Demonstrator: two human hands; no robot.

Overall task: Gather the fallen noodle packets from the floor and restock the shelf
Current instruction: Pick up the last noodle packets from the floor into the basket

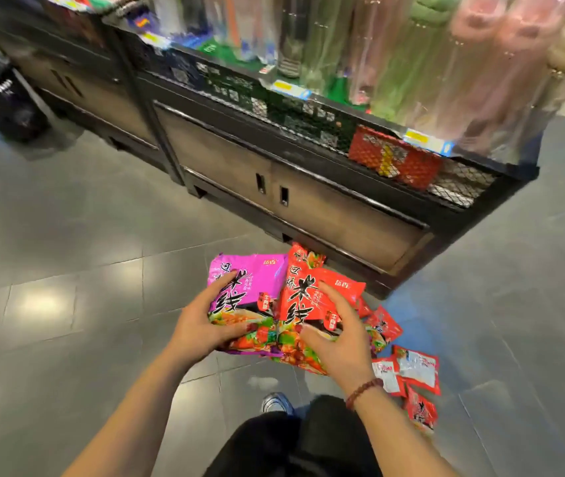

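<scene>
Where the packets lie: a purple packet (257, 280) and a red packet (312, 294) side by side, edges overlapping, low before the cabinet doors (226, 166) under the shelf (274, 108)
Grip of the left hand (201, 325): fingers curled over the purple packet, holding its lower half
Grip of the right hand (337, 342): bent fingers spread on the red packet, holding it; bead bracelet (363, 390) on the wrist
On the floor (67, 235): small red packets (415, 370) scattered just right of the right hand
Behind the shelf's mesh front: a red pack (394, 156) near its right corner

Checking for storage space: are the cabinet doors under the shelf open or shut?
Shut. Both cabinet doors lie flush in their frame, edges meeting between the handles.
</scene>
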